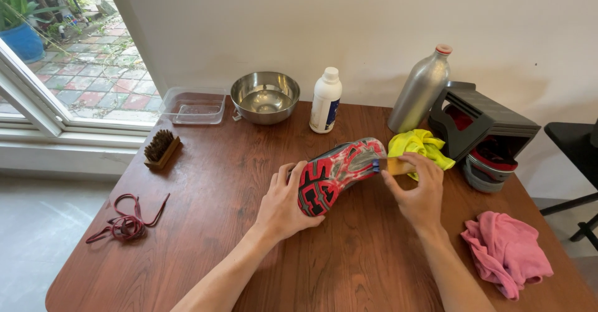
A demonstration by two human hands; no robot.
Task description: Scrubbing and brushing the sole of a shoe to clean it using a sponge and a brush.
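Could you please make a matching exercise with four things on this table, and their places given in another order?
Things:
1. brush with dark bristles
2. pink cloth
3. metal bowl
4. shoe with red and grey sole

Places:
A. at the back of the table, beside the white bottle
B. near the right edge of the table
C. between the left hand and the right hand
D. near the left edge, above the dark red laces

Pairs: 1-D, 2-B, 3-A, 4-C
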